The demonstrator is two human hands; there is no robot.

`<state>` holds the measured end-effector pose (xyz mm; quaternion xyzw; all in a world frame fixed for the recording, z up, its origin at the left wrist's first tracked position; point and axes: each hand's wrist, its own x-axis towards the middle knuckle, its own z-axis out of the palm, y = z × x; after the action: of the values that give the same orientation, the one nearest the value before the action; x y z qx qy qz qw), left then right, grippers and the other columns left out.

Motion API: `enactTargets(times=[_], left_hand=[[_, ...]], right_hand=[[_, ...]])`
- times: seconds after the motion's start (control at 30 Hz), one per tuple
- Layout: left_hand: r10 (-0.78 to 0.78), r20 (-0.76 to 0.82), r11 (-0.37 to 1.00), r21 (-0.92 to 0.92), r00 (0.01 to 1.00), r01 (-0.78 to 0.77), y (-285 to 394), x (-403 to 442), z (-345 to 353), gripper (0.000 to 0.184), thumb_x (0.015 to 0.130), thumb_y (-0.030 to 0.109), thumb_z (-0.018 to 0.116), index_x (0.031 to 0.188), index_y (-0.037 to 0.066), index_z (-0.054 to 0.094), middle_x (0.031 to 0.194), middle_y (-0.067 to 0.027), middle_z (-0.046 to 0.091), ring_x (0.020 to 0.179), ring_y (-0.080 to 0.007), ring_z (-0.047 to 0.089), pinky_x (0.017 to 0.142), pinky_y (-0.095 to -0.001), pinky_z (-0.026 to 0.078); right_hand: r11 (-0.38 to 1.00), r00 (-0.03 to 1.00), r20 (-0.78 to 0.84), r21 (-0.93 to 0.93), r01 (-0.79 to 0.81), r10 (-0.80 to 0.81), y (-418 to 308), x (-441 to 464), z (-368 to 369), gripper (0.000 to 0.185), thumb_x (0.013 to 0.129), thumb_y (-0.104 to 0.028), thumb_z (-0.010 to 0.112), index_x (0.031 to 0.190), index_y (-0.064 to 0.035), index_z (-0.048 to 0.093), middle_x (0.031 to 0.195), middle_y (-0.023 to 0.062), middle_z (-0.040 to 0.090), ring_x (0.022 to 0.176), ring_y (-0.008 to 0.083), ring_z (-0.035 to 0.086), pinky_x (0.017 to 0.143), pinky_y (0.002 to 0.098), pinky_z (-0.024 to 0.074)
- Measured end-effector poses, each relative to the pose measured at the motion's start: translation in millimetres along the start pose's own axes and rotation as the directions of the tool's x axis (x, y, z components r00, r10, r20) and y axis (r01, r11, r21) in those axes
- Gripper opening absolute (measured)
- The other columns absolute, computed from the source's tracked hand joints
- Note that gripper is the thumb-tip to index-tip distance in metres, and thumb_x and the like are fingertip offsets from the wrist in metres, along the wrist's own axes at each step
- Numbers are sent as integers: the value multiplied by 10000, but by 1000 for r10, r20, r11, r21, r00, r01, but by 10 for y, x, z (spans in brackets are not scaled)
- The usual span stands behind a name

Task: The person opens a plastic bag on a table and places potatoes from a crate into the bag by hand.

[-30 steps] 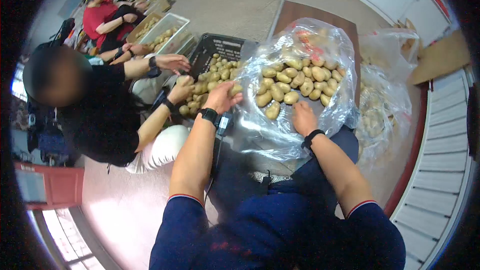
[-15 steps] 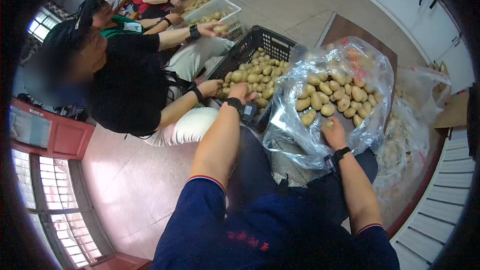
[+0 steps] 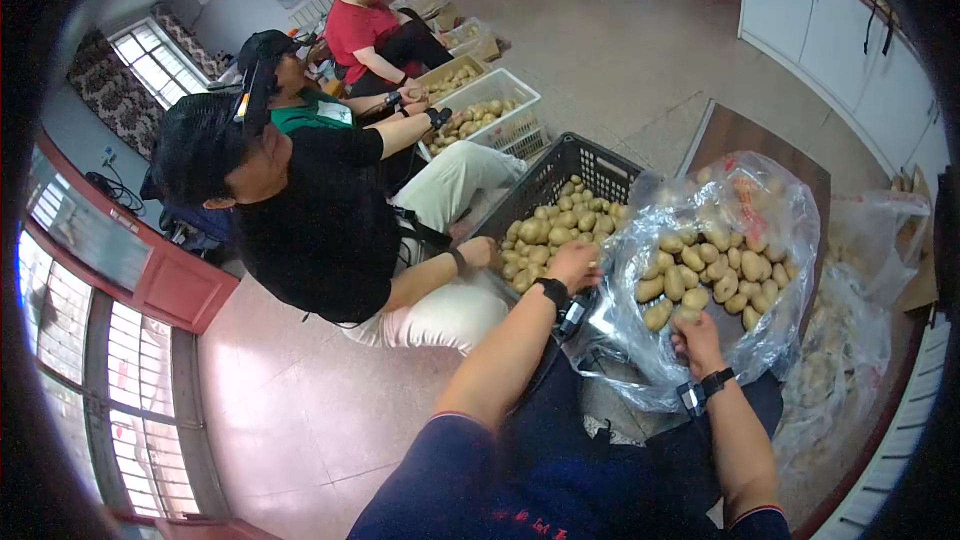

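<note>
My left hand (image 3: 574,266) is over the right side of a black plastic crate (image 3: 612,166) with many potatoes (image 3: 560,225) in it. Its fingers are curled around what looks like a potato, mostly covered by the hand. Beside the crate, a clear plastic bag (image 3: 640,380) lies spread wide, with a heap of potatoes (image 3: 715,265) inside. My right hand (image 3: 698,342) is at the near edge of this heap, fingers closed on a potato (image 3: 687,318) at the fingertips.
To my left sits a co-worker in black (image 3: 310,220), one hand at the crate's near-left side. Beyond are two more people, a white crate (image 3: 525,105) and more potatoes. More plastic bags (image 3: 835,310) lie right of a brown board (image 3: 725,130). White cabinets (image 3: 840,40) line the right wall.
My view has tilted up and turned left. My left hand has moved from among the crate's potatoes toward its right side, near the bag. My right hand stays by the heap with a potato.
</note>
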<state>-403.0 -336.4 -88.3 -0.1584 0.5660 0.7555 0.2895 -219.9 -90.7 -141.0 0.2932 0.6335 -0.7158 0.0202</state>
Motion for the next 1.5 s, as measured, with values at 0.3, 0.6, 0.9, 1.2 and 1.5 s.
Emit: enactTargets(times=[0.3,0.6,0.9,1.2,1.5], left_hand=[[-135,430,945,326,893,-14,-163,-83,436,437,911,426,617,1169,89,516,942,-45,590,746,-204,646,579,-373,560],[-275,522,947,291,807,135,-40,-146,411,319,966,439,524,1055,141,593,899,-34,641,717,-189,655,566,-314,550],[-100,181,992,101,978,82,-5,87,112,219,944,325,574,1040,129,565,769,-28,603,563,-157,598,420,-254,486],[157,151,723,656,976,-218,-143,706,-728,251,837,244,654,1025,86,602,933,-107,624,810,-240,619,657,-377,529],[306,451,-340,874,838,-346,-6,682,-929,296,772,194,702,990,14,612,976,-165,622,864,-314,635,659,-431,561]], right_hand=[[998,960,279,51,-28,12,-638,-46,520,411,978,-425,490,1083,-46,609,834,46,662,558,110,594,431,219,442],[832,931,179,-418,364,-317,-563,339,769,434,943,-382,551,986,46,611,815,179,671,742,291,666,623,378,498],[296,739,272,-790,537,-616,-463,135,509,342,796,-171,634,1081,8,572,1073,201,606,1007,398,565,841,449,469],[76,749,415,-849,522,-517,-265,155,433,535,722,-165,667,1219,-30,521,1369,181,424,1201,432,427,1016,471,403],[-31,716,400,-883,468,-573,-259,256,427,562,735,-194,641,1263,-31,536,1422,208,394,1290,395,385,1050,469,354]])
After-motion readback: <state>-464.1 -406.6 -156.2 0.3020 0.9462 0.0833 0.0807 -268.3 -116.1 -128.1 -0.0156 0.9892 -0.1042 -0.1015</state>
